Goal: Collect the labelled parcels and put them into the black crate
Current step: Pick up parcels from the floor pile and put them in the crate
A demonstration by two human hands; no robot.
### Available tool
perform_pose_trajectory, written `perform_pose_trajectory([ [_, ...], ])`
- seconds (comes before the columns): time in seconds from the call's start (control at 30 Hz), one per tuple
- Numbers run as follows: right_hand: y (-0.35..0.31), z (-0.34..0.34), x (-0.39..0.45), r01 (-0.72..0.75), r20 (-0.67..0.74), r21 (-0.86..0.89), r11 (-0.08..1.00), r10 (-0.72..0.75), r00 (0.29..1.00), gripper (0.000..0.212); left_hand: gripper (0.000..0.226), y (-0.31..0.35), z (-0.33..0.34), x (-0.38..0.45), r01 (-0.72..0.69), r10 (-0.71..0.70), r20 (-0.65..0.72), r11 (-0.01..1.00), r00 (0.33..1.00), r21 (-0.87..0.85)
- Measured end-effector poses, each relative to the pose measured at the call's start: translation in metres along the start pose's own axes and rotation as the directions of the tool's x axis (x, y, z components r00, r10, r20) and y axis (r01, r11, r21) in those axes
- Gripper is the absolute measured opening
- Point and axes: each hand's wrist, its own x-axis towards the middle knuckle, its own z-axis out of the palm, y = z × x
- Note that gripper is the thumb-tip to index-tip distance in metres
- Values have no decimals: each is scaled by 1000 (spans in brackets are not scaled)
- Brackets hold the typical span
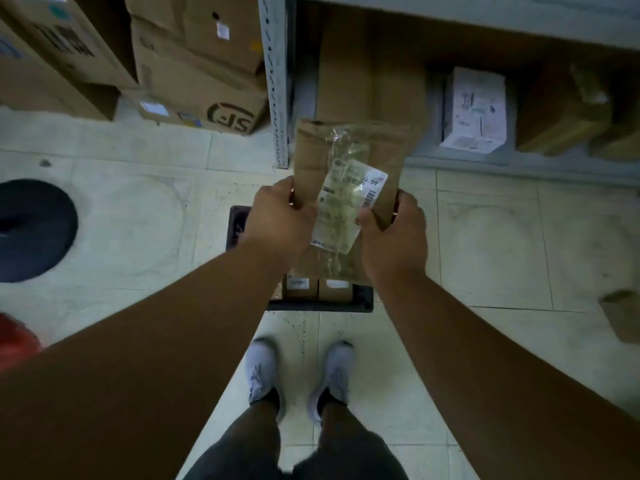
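I hold a flat brown cardboard parcel (377,150) with a white shipping label and clear tape, gripped at its lower edges. My left hand (277,216) clasps its left side and my right hand (394,230) its right side. The parcel hangs directly above the black crate (239,220) on the floor, which is mostly hidden behind the parcel and my arms. Two small labelled brown boxes (317,289) lie inside the crate at its near end.
A grey metal shelf upright (275,81) stands just beyond the crate. On the bottom shelf sit a white labelled parcel (474,109) and brown boxes. Stacked cartons (194,64) stand at the left. A dark round object (31,230) lies on the tiled floor.
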Motion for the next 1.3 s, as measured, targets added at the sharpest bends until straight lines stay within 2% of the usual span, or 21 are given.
perform_pose_trajectory([
  [0.13,82,79,20,-81,13,-68,994,82,997,47,29,-88,59,46,98,-98,35,995,995,-11],
  [0.27,160,155,37,-132,92,-83,988,139,986,49,35,-181,107,85,170,-170,92,985,981,12],
  [0.4,228,224,46,-216,207,-72,974,227,952,46,35,-261,136,115,213,-228,114,968,967,135],
  [0.5,263,266,49,-283,271,-50,958,285,919,43,40,-302,148,135,196,-218,101,962,971,192],
  [0.67,290,305,67,-309,279,-50,950,310,909,45,34,-327,158,152,183,-229,167,951,959,251],
  [0.8,307,310,75,-271,286,-85,959,284,915,40,29,-331,163,154,129,-171,130,951,977,281],
  [0.9,311,313,86,-311,329,-97,945,326,886,36,40,-330,168,150,73,-127,150,943,981,325],
  [1.03,317,318,96,-325,328,-65,944,327,886,13,46,-331,172,152,50,-82,83,940,993,337],
  [1.13,322,316,93,-328,327,-10,945,313,892,15,51,-333,175,152,46,-50,4,943,999,329],
  [1.23,326,312,93,-416,367,70,907,364,856,19,53,-334,179,147,45,-44,-11,944,999,327],
  [1.3,325,312,94,-422,371,62,905,371,851,19,57,-337,180,149,62,-65,-4,926,998,371],
])
